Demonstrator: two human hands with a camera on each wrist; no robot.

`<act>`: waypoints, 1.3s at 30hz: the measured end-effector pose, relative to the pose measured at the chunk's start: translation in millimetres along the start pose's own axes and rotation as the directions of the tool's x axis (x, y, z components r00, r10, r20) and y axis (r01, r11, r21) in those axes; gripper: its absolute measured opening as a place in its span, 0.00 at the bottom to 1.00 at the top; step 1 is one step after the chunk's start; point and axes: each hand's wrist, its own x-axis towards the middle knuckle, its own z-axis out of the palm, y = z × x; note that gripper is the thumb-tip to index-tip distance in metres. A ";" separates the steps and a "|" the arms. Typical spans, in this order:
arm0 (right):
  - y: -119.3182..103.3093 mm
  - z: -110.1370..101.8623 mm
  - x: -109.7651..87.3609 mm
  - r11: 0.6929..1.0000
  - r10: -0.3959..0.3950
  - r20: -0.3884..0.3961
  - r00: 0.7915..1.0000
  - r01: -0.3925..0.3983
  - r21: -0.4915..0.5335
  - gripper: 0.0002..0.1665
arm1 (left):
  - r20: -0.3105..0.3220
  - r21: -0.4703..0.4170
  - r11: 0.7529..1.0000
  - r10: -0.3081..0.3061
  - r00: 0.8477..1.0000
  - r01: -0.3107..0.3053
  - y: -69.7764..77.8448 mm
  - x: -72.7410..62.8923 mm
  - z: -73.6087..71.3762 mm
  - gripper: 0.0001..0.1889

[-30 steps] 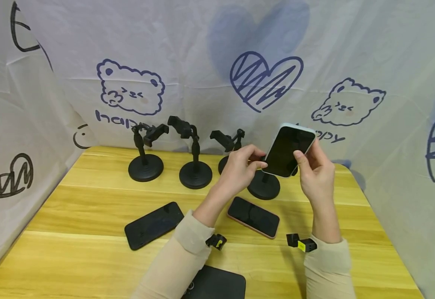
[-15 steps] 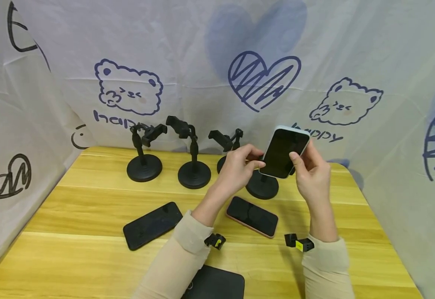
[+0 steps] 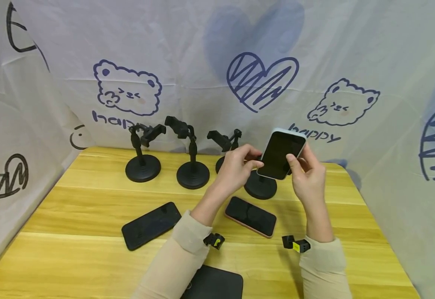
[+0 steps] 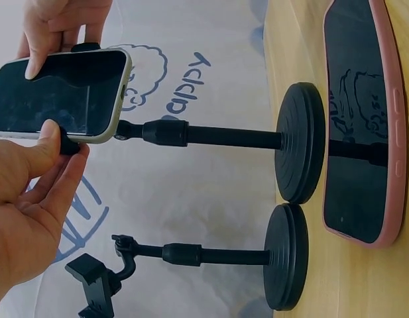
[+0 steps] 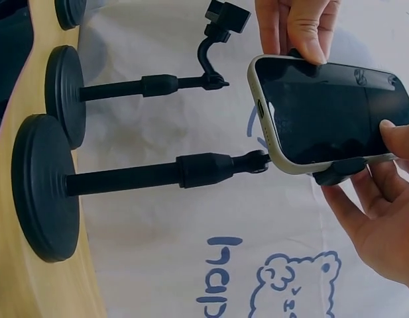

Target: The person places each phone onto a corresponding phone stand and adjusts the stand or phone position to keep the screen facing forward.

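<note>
A smartphone with a pale frame [image 3: 279, 151] is held up, tilted, above the round black base of a phone stand [image 3: 260, 187]. My right hand [image 3: 309, 180] holds its right side, thumb on the dark screen and fingers behind. At the left edge, my left hand [image 3: 236, 168] pinches the stand's black clamp [image 4: 69, 144], its thumb also touching the phone's rim. The clamp's other arm [image 5: 340, 171] shows at the opposite long edge, beside the right fingers. Most of the clamp is hidden behind the phone.
Further phone stands stand leftward: one [image 3: 142, 168], another [image 3: 193, 174], and a third [image 3: 221, 141] partly behind my left hand. A pink-edged phone [image 3: 251, 216] and a black phone [image 3: 150, 226] lie on the wooden table [image 3: 72, 257]. A flat black object [image 3: 217, 284] lies near the front.
The phone and my right hand have shifted slightly left and down, toward my left hand. My left hand keeps its pinch in nearly the same spot. The head view has drifted a little.
</note>
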 end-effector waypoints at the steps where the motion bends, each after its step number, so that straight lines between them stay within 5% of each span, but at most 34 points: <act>1: 0.6 0.0 -0.3 1.000 -0.001 0.001 1.000 0.001 -0.005 0.27 | 0.000 0.003 1.000 -0.001 1.000 0.001 -0.2 0.3 0.0 0.11; 12: 7.2 1.6 -2.6 1.000 -0.004 0.022 1.000 0.004 -0.020 0.21 | -0.011 0.025 1.000 0.007 1.000 -0.007 -1.3 0.2 -1.2 0.11; 25: 14.4 2.0 -3.3 0.990 -0.127 0.007 0.992 0.127 -0.068 0.21 | 0.002 0.028 1.000 -0.010 1.000 0.010 -0.5 1.2 -2.1 0.12; 39: 13.1 7.5 -2.6 1.000 0.006 -0.058 0.998 -0.007 -0.012 0.14 | -0.020 -0.025 0.999 -0.021 1.000 0.020 -0.5 0.2 2.4 0.16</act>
